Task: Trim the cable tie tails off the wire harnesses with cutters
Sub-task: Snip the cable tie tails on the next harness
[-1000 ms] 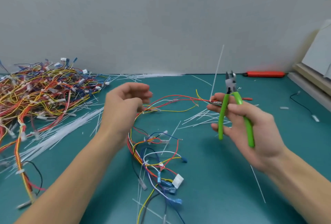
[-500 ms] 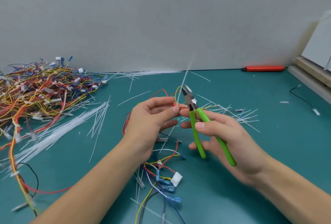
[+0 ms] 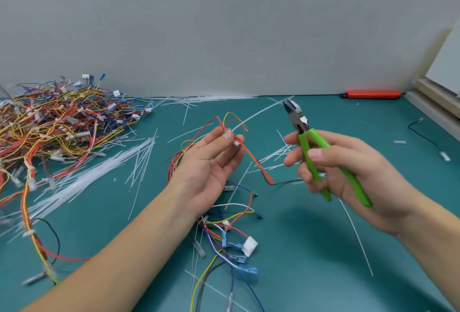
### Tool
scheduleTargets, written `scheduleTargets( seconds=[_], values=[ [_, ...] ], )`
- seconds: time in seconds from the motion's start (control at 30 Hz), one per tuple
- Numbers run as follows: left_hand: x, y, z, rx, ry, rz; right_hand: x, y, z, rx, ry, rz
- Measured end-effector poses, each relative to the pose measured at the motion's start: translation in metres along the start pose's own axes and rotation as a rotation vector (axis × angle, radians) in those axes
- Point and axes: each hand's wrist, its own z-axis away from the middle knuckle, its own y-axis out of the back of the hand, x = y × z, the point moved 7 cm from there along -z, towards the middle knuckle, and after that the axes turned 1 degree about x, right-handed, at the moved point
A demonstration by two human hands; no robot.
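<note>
On the far left of the bench [image 3: 311, 249] sits a big pile of harnesses [image 3: 57, 122], all mixed up. I think many of them are done, but I cannot tell which. Next to the pile lie lots of cut white tails [image 3: 99, 172], so a good bit of trimming is finished.

My left hand [image 3: 211, 164] is palm up, and its thumb and fingers pinch the harness [image 3: 239, 142] I am working on. The harness hangs down from my hand to the bench, with blue plugs [image 3: 239, 259] at the low end. One long white tail [image 3: 258, 114] is not cut yet. It starts at my fingers and points up and to the right, toward the cutters.

My right hand [image 3: 348, 169] wraps around the green handles of the cutters [image 3: 306, 142]. The cutters stand almost upright, nose up and tipped a little left. Their blades look slightly apart and touch nothing. I think this tail is next to cut
</note>
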Motion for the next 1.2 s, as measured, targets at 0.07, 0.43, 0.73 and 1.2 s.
scheduleTargets(
  seconds=[0.07, 0.43, 0.73, 1.2],
  values=[
    [-0.001, -0.001, 0.000, -0.003, 0.006, -0.014, -0.004, 0.008, 0.001, 0.091, 0.085, 0.285],
    [-0.003, -0.007, 0.003, -0.063, -0.003, -0.188, 0.013, -0.018, 0.002, 0.091, 0.194, 0.685],
    [-0.009, -0.009, 0.005, -0.087, 0.057, -0.237, 0.010, -0.023, 0.002, 0.139, 0.315, 0.842],
    [-0.017, -0.011, 0.007, -0.143, 0.103, -0.275, 0.007, -0.028, 0.001, 0.079, 0.377, 0.881]
  ],
)
